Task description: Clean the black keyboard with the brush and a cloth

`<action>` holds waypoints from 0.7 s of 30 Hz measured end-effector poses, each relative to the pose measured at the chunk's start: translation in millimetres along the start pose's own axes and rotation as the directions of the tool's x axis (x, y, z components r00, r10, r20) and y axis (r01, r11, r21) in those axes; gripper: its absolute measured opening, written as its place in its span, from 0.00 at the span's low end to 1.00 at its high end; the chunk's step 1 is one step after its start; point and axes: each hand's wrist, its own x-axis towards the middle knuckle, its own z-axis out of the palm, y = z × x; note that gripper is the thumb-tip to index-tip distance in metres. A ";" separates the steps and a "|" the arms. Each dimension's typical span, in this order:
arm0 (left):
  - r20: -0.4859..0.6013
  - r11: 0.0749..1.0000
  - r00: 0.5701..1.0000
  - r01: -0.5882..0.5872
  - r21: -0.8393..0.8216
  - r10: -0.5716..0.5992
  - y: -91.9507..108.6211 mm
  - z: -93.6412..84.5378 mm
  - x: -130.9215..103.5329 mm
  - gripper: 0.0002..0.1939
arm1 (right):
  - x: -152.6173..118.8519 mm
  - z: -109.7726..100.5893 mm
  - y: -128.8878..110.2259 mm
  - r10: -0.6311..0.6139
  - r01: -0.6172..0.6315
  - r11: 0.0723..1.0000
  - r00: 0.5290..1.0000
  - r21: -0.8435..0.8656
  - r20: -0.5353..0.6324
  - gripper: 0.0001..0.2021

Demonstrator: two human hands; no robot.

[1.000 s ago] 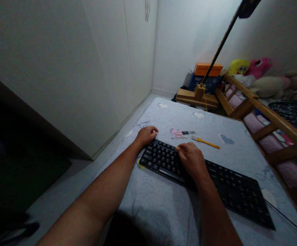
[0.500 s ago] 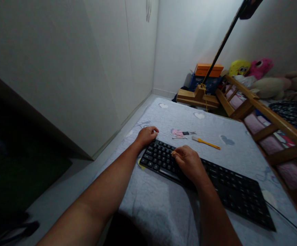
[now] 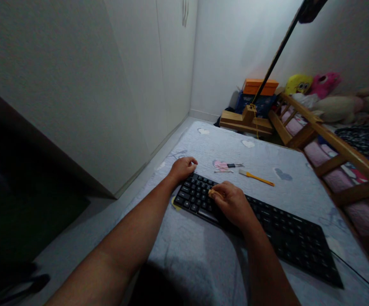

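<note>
A black keyboard [image 3: 294,236] lies slantwise across the patterned bedspread. My right hand [image 3: 232,200] is over its left half, fingers pinched round a small orange-tan wad [image 3: 215,194] that presses on the keys; whether it is cloth or sponge I cannot tell. At the keyboard's far left corner rests my left hand [image 3: 182,168], loosely curled, with a gap between thumb and fingers and nothing visible in it. Beyond the keyboard lie a brush [image 3: 257,177] with a yellow handle and, left of it, a thin metal tool with a black grip [image 3: 231,165] and cotton-swab-like sticks [image 3: 223,171].
The bedspread [image 3: 203,140] covers the surface under everything. A white cabinet [image 3: 133,85] rises on the left. On the right runs a wooden bed rail [image 3: 343,144] with plush toys [image 3: 324,85] behind. A cable [image 3: 358,270] leaves the keyboard's right end.
My right hand has shifted slightly left along the keys with the orange-tan wad, more of which now shows. My left hand and the keyboard have stayed in place.
</note>
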 end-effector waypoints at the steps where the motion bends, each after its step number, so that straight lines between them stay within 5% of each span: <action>1: 0.002 1.000 1.000 -0.001 0.002 0.001 0.1 -0.1 -0.1 0.15 | 0.6 0.5 1.2 0.009 -0.009 1.000 1.000 -0.004 -0.016 0.07; 10: 0.003 1.000 1.000 -0.002 0.012 0.002 -1.0 -0.1 0.7 0.15 | 3.4 5.3 12.5 0.041 -0.045 0.999 0.990 -0.025 -0.134 0.08; 21: -0.004 1.000 1.000 0.000 0.001 0.000 -2.4 0.8 1.0 0.15 | 1.1 12.3 8.2 0.040 -0.045 0.997 0.996 -0.061 -0.082 0.08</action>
